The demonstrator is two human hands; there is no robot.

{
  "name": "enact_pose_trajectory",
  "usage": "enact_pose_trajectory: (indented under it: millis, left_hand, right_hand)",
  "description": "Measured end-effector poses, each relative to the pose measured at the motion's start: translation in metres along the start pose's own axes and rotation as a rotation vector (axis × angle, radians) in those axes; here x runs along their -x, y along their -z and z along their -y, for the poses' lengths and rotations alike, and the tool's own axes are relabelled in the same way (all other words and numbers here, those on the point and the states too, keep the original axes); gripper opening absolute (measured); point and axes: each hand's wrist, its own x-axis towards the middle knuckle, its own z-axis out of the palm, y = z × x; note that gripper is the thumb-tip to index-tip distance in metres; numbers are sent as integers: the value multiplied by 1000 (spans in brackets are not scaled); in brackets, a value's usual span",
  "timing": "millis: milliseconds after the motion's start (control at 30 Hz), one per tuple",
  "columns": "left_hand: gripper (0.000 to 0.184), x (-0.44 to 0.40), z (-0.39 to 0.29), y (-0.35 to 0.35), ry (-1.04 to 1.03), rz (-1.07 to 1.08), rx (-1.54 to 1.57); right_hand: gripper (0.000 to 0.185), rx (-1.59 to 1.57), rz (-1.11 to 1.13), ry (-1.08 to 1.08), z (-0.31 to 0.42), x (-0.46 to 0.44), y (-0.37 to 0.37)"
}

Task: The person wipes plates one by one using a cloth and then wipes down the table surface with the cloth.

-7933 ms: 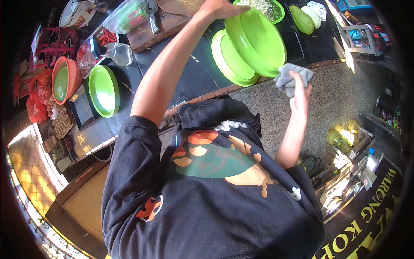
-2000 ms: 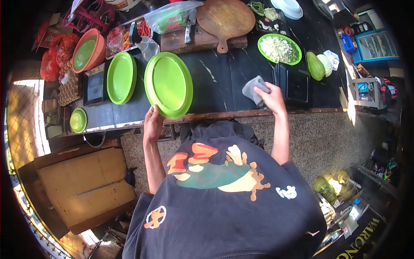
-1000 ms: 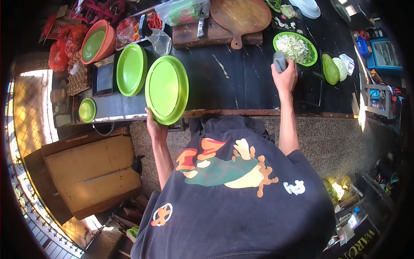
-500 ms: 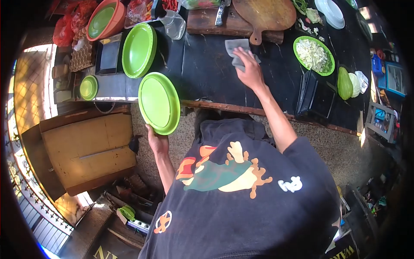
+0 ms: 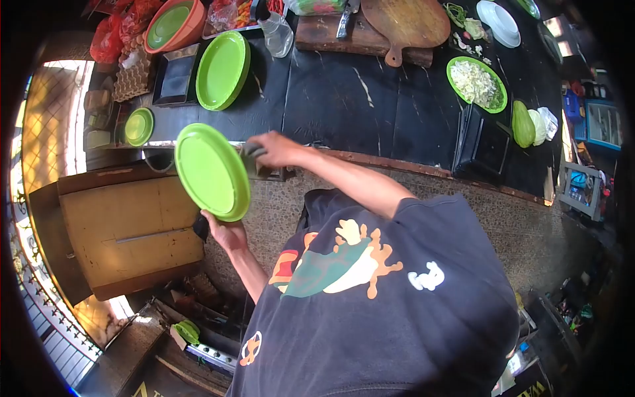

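Note:
My left hand (image 5: 227, 234) grips the lower edge of a green oval plate (image 5: 210, 173), holding it tilted in front of the table's edge. In my right hand (image 5: 280, 149) is a bunched grey cloth (image 5: 254, 153), close to the plate's right rim; whether the cloth touches the plate I cannot tell. The fingers of that hand are closed and partly hidden by the cloth. Another green oval plate (image 5: 223, 71) lies on the black table (image 5: 344, 112) beyond, and a small green dish (image 5: 139, 126) sits to its left.
At the back are a wooden board (image 5: 410, 23) with a handle, a knife (image 5: 344, 23) and a clear bottle (image 5: 276, 36). To the right stand a green plate of chopped vegetables (image 5: 476, 83), black trays (image 5: 481, 144) and a green gourd (image 5: 523, 124). Below left is a cardboard box (image 5: 132, 231).
My right hand has left the tabletop with the grey cloth and come left to the plate's right side. My left hand has moved the plate slightly left and down.

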Motion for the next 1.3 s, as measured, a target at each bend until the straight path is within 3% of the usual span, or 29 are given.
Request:
enact_pose_trajectory:
  millis: [133, 167, 200, 267, 300, 367, 400, 433, 467, 500, 567, 633, 700, 767, 800, 867, 900, 933, 967, 1000, 1033, 1067, 1100, 1133, 1167, 1233, 1267, 1300]
  left_hand:
    - [62, 6, -10, 42, -8, -7, 40]
    - [62, 7, -10, 53, -6, 14, 47]
    - [62, 8, -9, 61, -11, 10, 54]
    - [63, 15, -8, 79, 2, -30, 24]
    - [63, 18, -9, 84, -3, -35, 24]
    - [63, 25, -5, 86, 4, -57, 32]
    - [63, 30, -7, 82, -13, -51, 21]
    - [63, 30, -10, 80, -15, -44, 21]
    - [63, 34, -10, 79, -26, -60, 26]
    - [64, 41, -10, 80, -34, -79, 31]
    - [64, 51, -15, 84, -37, -51, 30]
    - [62, 62, -21, 96, -63, -17, 53]
    - [62, 73, -21, 112, -62, -13, 50]
    - [64, 83, -17, 131, -26, -31, 56]
    - [64, 88, -15, 138, -31, -31, 60]
    - [63, 98, -10, 149, -19, -56, 13]
    - [63, 101, -9, 155, -20, -58, 12]
    - [63, 104, -6, 158, -20, -55, 3]
    - [62, 106, -4, 160, -20, -52, -6]
    - [62, 108, -5, 156, -21, -63, -8]
    - [62, 106, -7, 152, -20, -59, -10]
    - [62, 103, -6, 147, -33, -17, 7]
    - [62, 104, -4, 143, -44, 17, 25]
    - [62, 104, -6, 134, -44, -13, 29]
    - [62, 104, -9, 134, -38, -11, 26]
    - [62, 102, -10, 134, -61, 36, 64]
    - [62, 105, -11, 131, -62, 38, 60]
    - [62, 106, -8, 134, -55, 34, 61]
  right_hand:
    - [31, 283, -679, 248, 13, 79, 96]
    - [33, 359, -849, 103, 12, 101, 120]
    - [36, 480, -965, 142, 0, 116, 148]
    - [46, 606, -1031, -112, -38, 132, 192]
    - [39, 669, -1069, -173, -55, 125, 194]
    - [32, 794, -1144, -25, -77, 78, 143]
    - [28, 794, -928, 60, -62, 57, 86]
    - [38, 668, -487, -58, -58, 31, 31]
    - [46, 343, -177, -70, 2, 38, -19]
    - [48, 251, 7, 34, -15, 10, -68]
    - [43, 160, 40, 29, 3, 10, -105]
    - [35, 94, -174, 50, 10, 37, -78]
    - [27, 193, -548, 198, 22, 83, -8]
    - [24, 382, -919, 76, 31, 137, 66]
    - [26, 374, -1009, -30, 12, 158, 105]
    - [28, 657, -1244, -72, -51, 184, 175]
    - [31, 818, -1321, -72, -80, 191, 190]
    - [36, 910, -1447, -264, -90, 179, 173]
    - [43, 556, -1273, -300, -81, 160, 140]
    - [38, 467, -1021, -263, -44, 141, 70]
    - [39, 790, -842, 103, -49, 118, 7]
    - [41, 594, -563, 118, -23, 109, -62]
    - [52, 271, -86, -98, -8, 88, -105]
    - [54, 141, -5, 60, -23, 79, -149]
    - [53, 144, 32, -60, -9, 88, -166]
    - [52, 118, -73, -24, -7, 109, -140]
    - [39, 142, -123, 26, -11, 123, -109]
    - [29, 216, -316, 134, -8, 145, -73]
